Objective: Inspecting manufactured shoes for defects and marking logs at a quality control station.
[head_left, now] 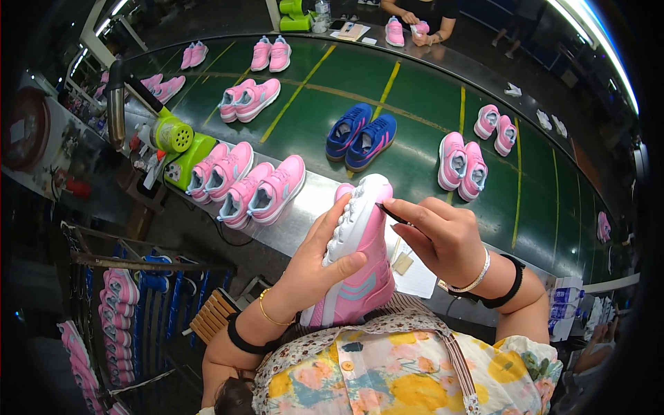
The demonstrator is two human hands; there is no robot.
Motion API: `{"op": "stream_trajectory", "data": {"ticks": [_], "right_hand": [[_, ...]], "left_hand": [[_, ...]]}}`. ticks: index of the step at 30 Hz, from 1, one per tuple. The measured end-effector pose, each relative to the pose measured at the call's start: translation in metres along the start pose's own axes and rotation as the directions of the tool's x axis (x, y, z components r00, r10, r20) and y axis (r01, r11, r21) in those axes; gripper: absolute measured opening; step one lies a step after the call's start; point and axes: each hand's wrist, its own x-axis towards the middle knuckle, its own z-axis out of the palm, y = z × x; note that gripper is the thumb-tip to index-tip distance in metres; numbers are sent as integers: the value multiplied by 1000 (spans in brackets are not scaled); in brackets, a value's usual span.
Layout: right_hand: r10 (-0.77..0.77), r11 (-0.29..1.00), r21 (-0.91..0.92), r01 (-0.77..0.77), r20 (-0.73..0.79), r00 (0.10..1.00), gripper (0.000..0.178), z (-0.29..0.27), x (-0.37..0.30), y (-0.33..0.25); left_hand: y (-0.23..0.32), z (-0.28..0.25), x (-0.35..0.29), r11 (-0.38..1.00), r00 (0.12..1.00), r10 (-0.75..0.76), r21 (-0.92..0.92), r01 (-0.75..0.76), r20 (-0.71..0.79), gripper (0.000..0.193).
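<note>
My left hand is closed round the sole of a pink sneaker, thumb on the white midsole and fingers on the bumpy white underside. The sneaker stands tilted in front of my chest, toe pointing away from me. In a pinch, my right hand holds a thin black tool. Its tip meets the edge between the toe's white sole and pink upper; what kind of tool it is I cannot make out.
Beyond a metal ledge lies a green conveyor belt with pink sneaker pairs and a blue pair. A green heat gun stand is at left, a shoe rack lower left. Across the belt, a co-worker's hands hold a pink shoe.
</note>
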Motion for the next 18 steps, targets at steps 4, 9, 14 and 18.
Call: {"op": "stream_trajectory", "data": {"ticks": [4, 9, 14, 18], "right_hand": [[86, 987, 141, -82, -19, 996, 38, 2, 0, 3], [98, 978, 183, -104, 46, 994, 37, 2, -1, -3], [71, 986, 145, -77, 42, 997, 38, 5, 2, -4], [26, 999, 38, -27, 15, 1000, 39, 6, 4, -6]], "left_hand": [[-3, -5, 1, 1000, 1000, 4, -27, -4, 11, 80], [1, -8, -2, 1000, 1000, -17, -17, 17, -1, 80], [3, -11, -3, 1000, 1000, -24, 9, 24, -9, 79], [5, -13, -3, 999, 1000, -26, 37, 26, -6, 80]]}}
